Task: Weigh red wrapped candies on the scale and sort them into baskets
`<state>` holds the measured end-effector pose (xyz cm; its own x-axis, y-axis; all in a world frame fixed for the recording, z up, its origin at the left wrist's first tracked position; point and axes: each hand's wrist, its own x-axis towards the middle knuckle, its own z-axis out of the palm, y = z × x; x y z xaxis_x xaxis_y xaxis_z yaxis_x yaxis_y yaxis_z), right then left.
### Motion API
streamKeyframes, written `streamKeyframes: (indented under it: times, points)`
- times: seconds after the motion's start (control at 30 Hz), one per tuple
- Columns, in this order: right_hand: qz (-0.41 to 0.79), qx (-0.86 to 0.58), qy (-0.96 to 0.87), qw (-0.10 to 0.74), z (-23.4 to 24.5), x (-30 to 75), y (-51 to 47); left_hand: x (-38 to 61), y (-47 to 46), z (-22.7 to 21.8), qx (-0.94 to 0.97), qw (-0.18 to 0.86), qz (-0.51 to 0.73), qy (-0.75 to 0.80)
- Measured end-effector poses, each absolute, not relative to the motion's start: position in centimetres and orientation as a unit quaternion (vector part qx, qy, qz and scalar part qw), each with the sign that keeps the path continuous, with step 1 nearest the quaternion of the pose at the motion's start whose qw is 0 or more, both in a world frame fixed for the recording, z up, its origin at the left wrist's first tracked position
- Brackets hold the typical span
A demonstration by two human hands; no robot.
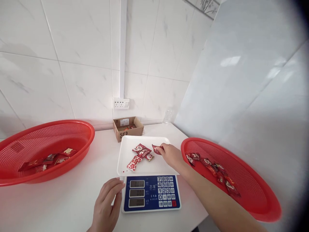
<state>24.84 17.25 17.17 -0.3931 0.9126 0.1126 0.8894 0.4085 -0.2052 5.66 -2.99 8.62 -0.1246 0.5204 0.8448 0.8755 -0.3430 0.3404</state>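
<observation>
**My right hand [172,155] pinches a red packet [156,149] over the white tray [160,166]**

I take the tray as the middle of my clock face, with 12 pointing at the tiled wall [84,38]. The table [103,156] is smooth and white. The tiles carry faint grey veins, and a glossy pale panel [241,80] slants along 2 o'clock. At 11 a white trunking strip [123,48] runs down to a socket plate [121,103]; below it sits a small cardboard carton [134,132] with a few items inside. A clear plastic object [167,116] stands near the wall at 1. One red basket [83,138] is at 9, another red basket [262,201] between 3 and 4, both with wrapped packets in them. At 6 is the blue keypad panel [152,207] of the scale.

My right forearm reaches in from 4 o'clock. Thumb and fingers are clamped on one end of the packet, toward 2 from a small heap of packets [142,152] on the tray; I cannot tell whether the held one touches the tray. My left hand [107,203] is at 7, fingers bent, thumb apart from them, nothing visible in its grasp. Its fingertips are at the panel's left edge; whether they touch it, I cannot tell.
</observation>
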Motion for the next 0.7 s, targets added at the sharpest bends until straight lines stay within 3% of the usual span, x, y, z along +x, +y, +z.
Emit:
streamKeyframes:
  times: [0.37, 0.7]
  points:
    - [0.026, -0.548, -0.822, 0.152, 17.0, 25.8, 17.5, 5.6, -3.0, 8.5, -0.636, 0.165, -0.517, -0.548]
    - [0.08, -0.378, -0.912, 0.135, 17.1, 24.9, 14.4, 5.7, -3.2, 8.5, -0.638, 0.162, -0.517, -0.547]
